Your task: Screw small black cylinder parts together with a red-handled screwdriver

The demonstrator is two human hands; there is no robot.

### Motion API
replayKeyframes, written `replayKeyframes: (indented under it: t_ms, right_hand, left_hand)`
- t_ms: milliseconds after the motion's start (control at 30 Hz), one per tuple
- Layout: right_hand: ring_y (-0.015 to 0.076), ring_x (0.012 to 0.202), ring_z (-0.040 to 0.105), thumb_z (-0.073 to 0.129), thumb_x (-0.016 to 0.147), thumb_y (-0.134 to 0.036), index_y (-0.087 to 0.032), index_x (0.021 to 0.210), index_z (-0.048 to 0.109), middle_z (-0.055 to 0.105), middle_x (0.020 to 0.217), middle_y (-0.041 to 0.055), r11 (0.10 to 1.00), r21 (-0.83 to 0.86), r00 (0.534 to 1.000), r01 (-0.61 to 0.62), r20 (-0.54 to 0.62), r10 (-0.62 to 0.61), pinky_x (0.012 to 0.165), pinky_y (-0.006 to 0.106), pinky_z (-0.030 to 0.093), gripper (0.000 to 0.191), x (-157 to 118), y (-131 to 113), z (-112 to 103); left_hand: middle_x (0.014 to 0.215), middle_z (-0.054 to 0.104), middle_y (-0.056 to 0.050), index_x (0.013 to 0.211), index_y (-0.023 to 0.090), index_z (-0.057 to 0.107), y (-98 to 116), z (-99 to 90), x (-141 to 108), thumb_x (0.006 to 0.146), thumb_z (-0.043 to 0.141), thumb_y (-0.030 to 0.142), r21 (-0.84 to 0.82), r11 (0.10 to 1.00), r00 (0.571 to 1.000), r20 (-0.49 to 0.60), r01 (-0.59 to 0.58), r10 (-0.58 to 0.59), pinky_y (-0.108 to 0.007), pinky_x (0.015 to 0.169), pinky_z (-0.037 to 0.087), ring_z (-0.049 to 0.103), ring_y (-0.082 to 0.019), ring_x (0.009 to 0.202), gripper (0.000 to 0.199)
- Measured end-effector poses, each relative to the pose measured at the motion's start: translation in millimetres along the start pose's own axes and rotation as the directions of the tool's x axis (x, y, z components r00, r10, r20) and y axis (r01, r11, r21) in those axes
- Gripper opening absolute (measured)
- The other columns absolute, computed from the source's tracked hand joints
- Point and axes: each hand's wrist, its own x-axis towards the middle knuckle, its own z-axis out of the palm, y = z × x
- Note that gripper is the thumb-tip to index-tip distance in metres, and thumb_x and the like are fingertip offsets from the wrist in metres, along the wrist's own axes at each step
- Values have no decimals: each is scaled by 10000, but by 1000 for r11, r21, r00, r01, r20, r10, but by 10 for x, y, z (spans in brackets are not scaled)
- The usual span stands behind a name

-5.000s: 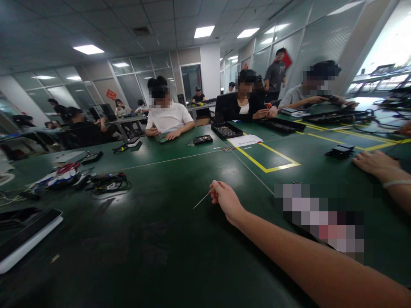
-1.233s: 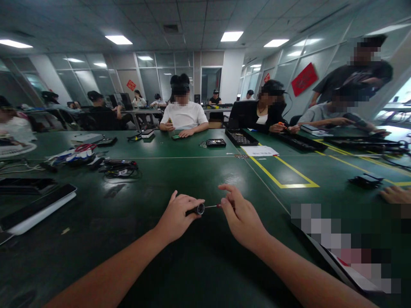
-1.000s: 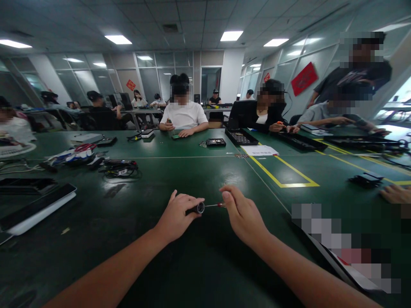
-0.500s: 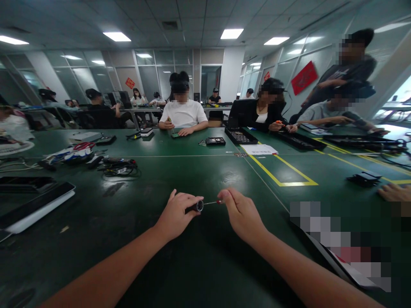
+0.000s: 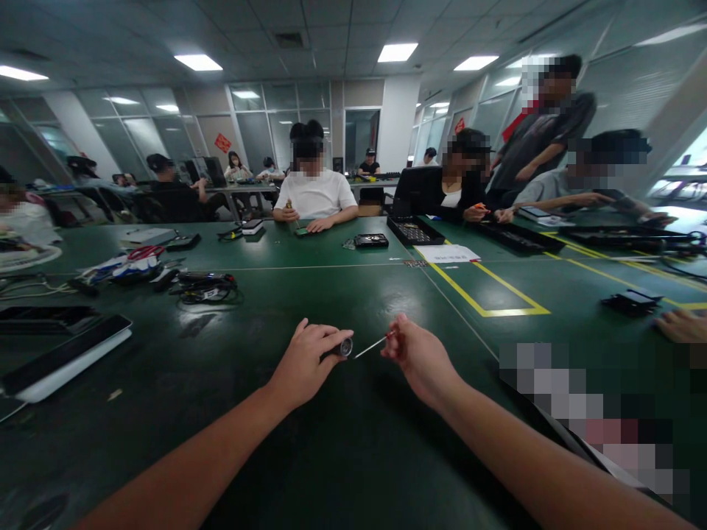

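My left hand [image 5: 309, 361] is closed around a small black cylinder [image 5: 346, 347], with fingers above and thumb below. Its round, ringed end faces the right and towards me; the rest is hidden in my palm. In my right hand [image 5: 417, 357] is a slim screwdriver [image 5: 371, 347] with a bright metal shaft and a red part at the fingers. The shaft slants down to the left, and its tip sits just beside the cylinder's round end, apart from it. Both hands are over the green table [image 5: 265, 434].
Bundled black cables [image 5: 207, 288] and a white-edged black device [image 5: 71, 361] lie to the left. A white paper [image 5: 447, 254] and a black box [image 5: 631, 302] are to the right. A co-worker in a white shirt [image 5: 316, 195] sits opposite; another person's hand [image 5: 682, 326] rests at the right edge.
The screwdriver has drawn away from the cylinder's end, and its tip now points lower. My right hand has turned. The standing person at the right has moved left.
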Motion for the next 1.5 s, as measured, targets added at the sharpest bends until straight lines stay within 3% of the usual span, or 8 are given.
replayKeyframes:
  t_ms: [67,200,433,700,900,1067,1300,1500]
  right_hand:
    - [125,516,449,665,822,-504,-202,730,584,491,569,-41,995,83,997,-56,-39,60,603,315,476,325,25,2,-8]
    - [137,594,507,685,817,-492,-204,781,612,563,652,-22,995,7,992,102,-78,-101,630,298,488,299,28,-2,-24]
    - [181,701,598,525,939,-525,-200,925,589,626,795,35,926,-258,961,276,50,-272,673,339,517,332,0,22,-45]
    - [179,739,630,429,1010,-438,-212,956,567,648,797,22,708,-539,886,456,195,-421,707,317,487,271,-164,-71,6]
    - [179,734,649,436,1010,-334,-226,972,554,662,808,16,479,-649,796,591,375,-475,672,297,458,164,-255,-129,15]
    - [187,716,635,411,1013,-304,-221,962,539,648,800,29,369,-709,765,602,379,-520,656,306,446,161,-250,-150,17]
    - [179,705,628,393,1025,-324,-228,957,531,637,799,23,396,-703,767,591,337,-547,638,299,438,181,-240,-162,-21]
    - [181,721,643,403,1023,-329,-231,951,530,649,795,19,433,-669,781,604,389,-488,653,301,454,175,-262,-177,10]
  left_hand:
    - [1242,640,-2,1322,365,577,-15,-14,12,929,626,185,10,1000,1000,0,23,-23,-633,1193,163,552,-219,1202,435]
    - [1243,643,-5,1338,360,563,-20,-25,12,930,631,207,-33,998,998,14,62,-62,-630,1195,161,551,-221,1201,441]
    - [1246,644,-19,1341,350,567,-6,-3,-12,938,620,245,-49,998,999,22,49,-48,-640,1195,145,550,-230,1203,420]
    - [1240,645,-18,1339,355,571,28,-8,-7,916,653,232,-18,997,997,39,73,-72,-643,1194,138,549,-238,1203,448]
    - [1197,647,-26,1338,350,573,44,5,-4,918,652,229,17,999,997,59,42,-43,-622,1183,192,556,-232,1175,444]
    - [1171,642,-27,1347,336,568,60,2,11,917,653,229,11,998,995,81,63,-64,-605,1177,208,556,-231,1162,451]
    - [1168,638,-34,1354,324,566,54,8,15,923,636,230,-14,997,993,91,80,-79,-597,1175,211,548,-240,1158,446]
    - [1166,631,-44,1356,325,567,43,10,8,935,612,240,-9,999,995,86,52,-51,-588,1154,255,548,-249,1138,431]
